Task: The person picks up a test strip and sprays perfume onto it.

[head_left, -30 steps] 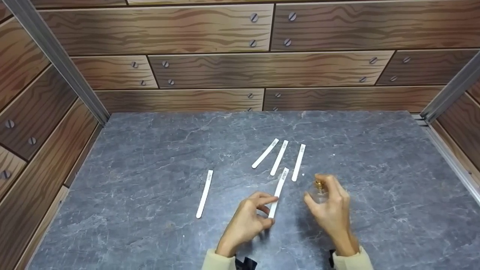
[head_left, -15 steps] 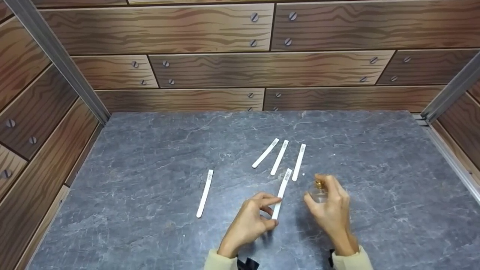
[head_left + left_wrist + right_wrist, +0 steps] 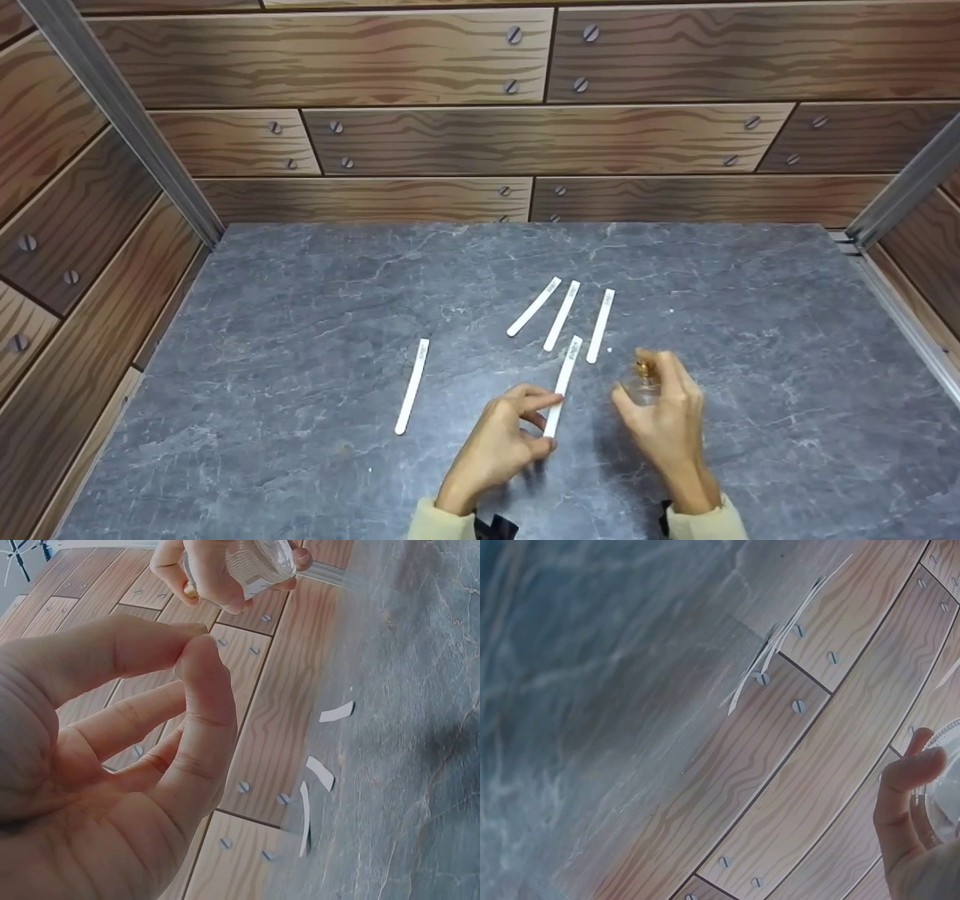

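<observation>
My left hand [image 3: 499, 442] pinches the lower part of a white paper test strip [image 3: 565, 379] between thumb and fingers. The strip tilts slightly right, its printed end pointing away from me. To its right, my right hand [image 3: 669, 424] grips a clear glass perfume spray bottle [image 3: 643, 393] with a gold spray top [image 3: 643, 368]. The index finger lies on that top, and the bottle and strip are apart. In the left wrist view the ribbed glass bottle [image 3: 261, 564] shows between the right fingers; the right wrist view catches only part of the bottle [image 3: 945, 799].
Three more white strips [image 3: 562, 316] lie beyond the hands on the grey marbled table [image 3: 300, 300]. Another strip [image 3: 412, 388] lies alone to the left. Wood-patterned panels [image 3: 450, 139] and metal posts [image 3: 131, 127] bound the table at the back and sides.
My left hand has shifted slightly right with the strip, a little closer to the bottle, then stayed nearly still. The right hand keeps its hold on the bottle. The head view has moved slightly.
</observation>
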Demonstrator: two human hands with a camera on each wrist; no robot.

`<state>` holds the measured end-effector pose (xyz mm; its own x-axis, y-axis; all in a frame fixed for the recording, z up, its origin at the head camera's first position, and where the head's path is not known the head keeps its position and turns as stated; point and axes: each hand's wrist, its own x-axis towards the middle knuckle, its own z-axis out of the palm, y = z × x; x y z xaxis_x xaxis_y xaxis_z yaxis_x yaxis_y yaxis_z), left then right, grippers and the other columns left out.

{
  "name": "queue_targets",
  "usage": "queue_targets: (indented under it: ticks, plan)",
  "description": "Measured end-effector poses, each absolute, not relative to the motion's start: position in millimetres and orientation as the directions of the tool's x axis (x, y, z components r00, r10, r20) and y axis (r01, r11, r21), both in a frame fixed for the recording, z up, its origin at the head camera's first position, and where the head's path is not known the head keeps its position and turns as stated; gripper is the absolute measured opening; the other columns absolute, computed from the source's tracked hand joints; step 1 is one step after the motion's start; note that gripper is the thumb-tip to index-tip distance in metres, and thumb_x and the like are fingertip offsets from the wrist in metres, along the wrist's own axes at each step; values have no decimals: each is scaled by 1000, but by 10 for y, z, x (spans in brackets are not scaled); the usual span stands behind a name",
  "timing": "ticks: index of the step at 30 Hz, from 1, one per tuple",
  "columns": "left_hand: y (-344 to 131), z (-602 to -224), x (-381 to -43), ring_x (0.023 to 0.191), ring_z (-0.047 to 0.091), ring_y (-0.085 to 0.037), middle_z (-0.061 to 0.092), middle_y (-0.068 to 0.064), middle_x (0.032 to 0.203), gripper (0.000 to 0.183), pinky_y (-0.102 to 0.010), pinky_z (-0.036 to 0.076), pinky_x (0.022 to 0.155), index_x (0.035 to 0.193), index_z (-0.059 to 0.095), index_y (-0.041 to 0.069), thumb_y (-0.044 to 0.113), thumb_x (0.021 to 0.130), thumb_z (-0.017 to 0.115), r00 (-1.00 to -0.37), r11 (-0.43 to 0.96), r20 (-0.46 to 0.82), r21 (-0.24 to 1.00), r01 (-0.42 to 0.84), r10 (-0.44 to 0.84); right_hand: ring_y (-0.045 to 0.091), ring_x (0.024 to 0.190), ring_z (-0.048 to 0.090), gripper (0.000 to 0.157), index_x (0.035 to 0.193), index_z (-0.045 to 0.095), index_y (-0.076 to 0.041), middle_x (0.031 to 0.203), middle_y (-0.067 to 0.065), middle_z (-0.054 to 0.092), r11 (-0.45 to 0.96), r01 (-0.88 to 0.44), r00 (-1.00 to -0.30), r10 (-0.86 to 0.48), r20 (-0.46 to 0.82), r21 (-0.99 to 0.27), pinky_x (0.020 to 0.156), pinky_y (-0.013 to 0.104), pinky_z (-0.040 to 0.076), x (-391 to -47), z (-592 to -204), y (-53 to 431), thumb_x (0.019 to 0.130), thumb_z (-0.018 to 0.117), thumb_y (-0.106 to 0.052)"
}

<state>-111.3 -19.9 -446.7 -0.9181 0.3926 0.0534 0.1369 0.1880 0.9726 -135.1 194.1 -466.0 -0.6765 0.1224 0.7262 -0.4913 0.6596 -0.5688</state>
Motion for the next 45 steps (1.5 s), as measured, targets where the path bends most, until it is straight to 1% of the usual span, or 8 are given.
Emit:
queue_targets:
  ticks: [7, 12, 21, 29, 35, 45]
  plan:
    - [-207, -4469, -1121, 92, 63, -11, 62, -4, 124, 51, -22, 56, 69, 129, 65, -8, -15, 79, 72, -922, 203, 47, 970, 134, 384, 32, 66, 62, 47, 102, 64, 6, 84, 18, 67, 648, -502, -680, 113, 724, -573, 65, 8, 47, -1346, -4649, 1943, 58, 79, 14]
    - [-216, -4470, -1122, 93, 62, -9, 62, -3, 125, 51, -22, 56, 67, 129, 65, -7, -15, 79, 72, -925, 214, 44, 968, 133, 378, 29, 66, 62, 47, 102, 65, 6, 84, 18, 67, 645, -510, -680, 103, 726, -569, 63, 9, 47, -1346, -4643, 1943, 58, 79, 14]
    - [-226, -4470, -1116, 93, 61, -9, 61, -4, 126, 51, -22, 56, 69, 129, 65, -7, -14, 79, 72, -929, 233, 44, 963, 138, 369, 26, 63, 60, 44, 101, 64, 5, 82, 15, 66, 636, -550, -675, 42, 736, -541, 57, 13, 49, -1342, -4650, 1955, 60, 79, 12]
    - [-220, -4454, -1111, 92, 63, -12, 62, -4, 122, 51, -23, 56, 70, 128, 65, -7, -16, 78, 73, -927, 205, 58, 968, 143, 372, 23, 66, 60, 42, 98, 65, 4, 84, 16, 67, 641, -558, -669, 27, 743, -527, 63, 13, 50, -1346, -4664, 1949, 59, 80, 10]
    - [-213, -4446, -1114, 92, 64, -13, 62, -4, 122, 51, -22, 56, 72, 128, 65, -7, -15, 78, 73, -924, 218, 66, 963, 158, 376, 22, 65, 59, 41, 97, 65, 4, 83, 14, 67, 644, -555, -663, 40, 748, -526, 61, 15, 50, -1350, -4661, 1944, 59, 79, 8]
    - [-216, -4455, -1108, 92, 63, -11, 62, -5, 123, 50, -21, 56, 70, 128, 65, -8, -15, 79, 72, -921, 223, 67, 961, 163, 384, 22, 65, 60, 42, 97, 64, 5, 81, 15, 66, 633, -556, -665, 49, 745, -538, 63, 12, 49, -1346, -4649, 1952, 59, 78, 13]
